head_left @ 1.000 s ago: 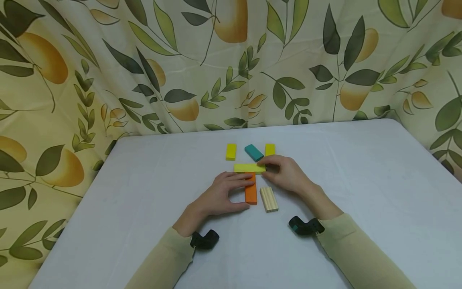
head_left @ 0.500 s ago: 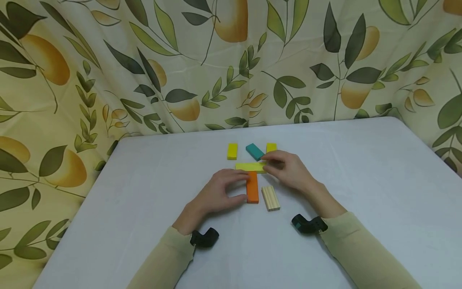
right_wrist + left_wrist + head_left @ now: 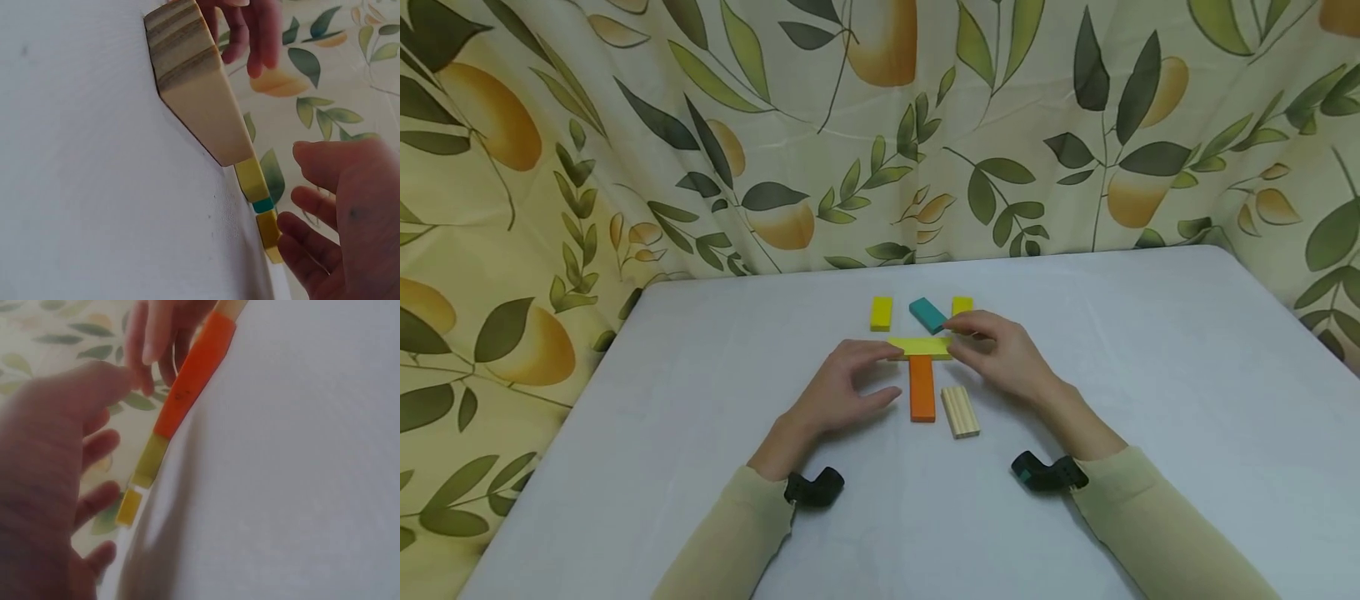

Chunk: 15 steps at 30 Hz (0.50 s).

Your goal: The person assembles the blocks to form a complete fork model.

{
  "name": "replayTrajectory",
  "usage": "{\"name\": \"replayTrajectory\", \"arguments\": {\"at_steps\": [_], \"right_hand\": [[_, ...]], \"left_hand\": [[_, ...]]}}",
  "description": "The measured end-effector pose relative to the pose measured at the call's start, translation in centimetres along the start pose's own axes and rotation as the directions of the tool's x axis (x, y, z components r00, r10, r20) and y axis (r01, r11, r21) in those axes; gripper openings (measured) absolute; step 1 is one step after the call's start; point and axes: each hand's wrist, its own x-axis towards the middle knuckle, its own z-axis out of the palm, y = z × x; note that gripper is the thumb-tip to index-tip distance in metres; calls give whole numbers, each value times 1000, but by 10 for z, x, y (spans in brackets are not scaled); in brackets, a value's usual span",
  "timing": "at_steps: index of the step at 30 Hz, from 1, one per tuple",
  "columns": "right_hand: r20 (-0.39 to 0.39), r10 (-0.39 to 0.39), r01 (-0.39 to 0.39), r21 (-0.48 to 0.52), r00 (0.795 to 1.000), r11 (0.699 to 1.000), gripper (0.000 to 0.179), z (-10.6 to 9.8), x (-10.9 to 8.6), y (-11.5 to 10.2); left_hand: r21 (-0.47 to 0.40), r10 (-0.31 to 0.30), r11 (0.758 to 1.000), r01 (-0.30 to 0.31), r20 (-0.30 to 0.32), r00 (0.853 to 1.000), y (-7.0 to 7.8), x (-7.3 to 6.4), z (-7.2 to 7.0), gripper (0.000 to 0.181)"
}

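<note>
A lime-yellow wooden block (image 3: 919,347) lies crosswise on the table, and an orange block (image 3: 922,390) runs from its near side toward me, forming a T. My left hand (image 3: 842,387) hovers left of the orange block, thumb and fingers spread apart, fingertips by the lime block's left end. At its other end, my right hand (image 3: 1003,354) has loosely bent fingers with nothing between them; whether the thumb touches the block I cannot tell. A plain striped wood block (image 3: 960,412) lies slightly tilted to the right of the orange one.
Behind the T are a yellow block (image 3: 882,314), a slanted teal block (image 3: 928,315) and a second yellow block (image 3: 962,305), partly behind my right fingers. White cloth covers the table (image 3: 700,375). A leaf-and-fruit patterned curtain (image 3: 850,167) hangs behind.
My left hand has let go of the orange block and drawn back to the left. My right fingers have come off the top of the lime block, staying near its end.
</note>
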Motion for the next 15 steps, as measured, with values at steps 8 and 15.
{"name": "replayTrajectory", "arguments": {"at_steps": [8,15], "right_hand": [[18,-13,13,19,1000,1000,34,-1,-9,-1],[28,-36,35,34,999,999,35,-4,-18,-2]], "left_hand": [[-8,-25,1000,24,-15,1000,-2,4,-2,49],[-5,-22,1000,22,6,1000,-5,10,-2,50]]}}
